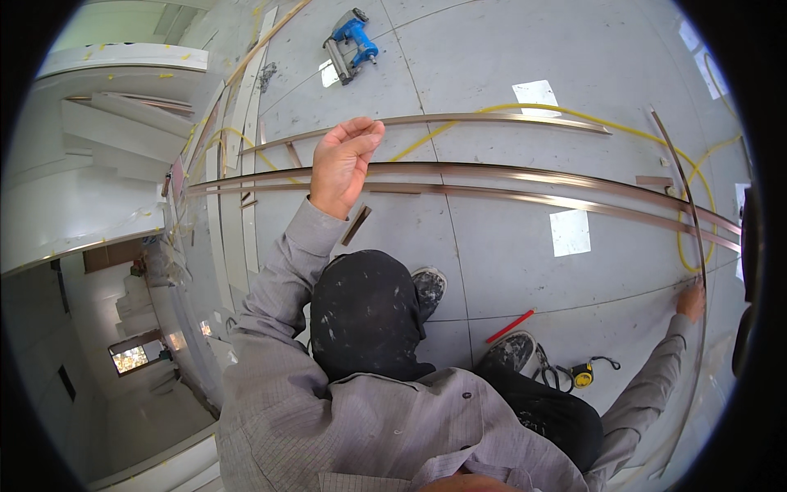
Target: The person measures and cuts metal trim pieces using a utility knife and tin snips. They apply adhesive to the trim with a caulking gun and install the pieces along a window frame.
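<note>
My left hand [344, 164] is raised at the centre left, thumb pressed against curled fingers. Whether anything sits in that pinch is too small to tell. Below it in view, long bronze metal trim strips [525, 173] lie side by side across the floor, and a shorter strip [508, 119] rests farther off. Out at the far right, my right hand [693, 302] is closed on a thin dark metal trim strip [684, 174], which runs from the far side back toward me and crosses over the long strips. Its fingers are partly hidden.
A blue nail gun [354, 41] lies on the tiled floor [459, 66]. A yellow air hose [623, 120] winds under and around the strips. Near my shoes are a red pencil [510, 326], scissors [554, 375] and a tape measure [583, 375]. White boards [239, 123] lie at left.
</note>
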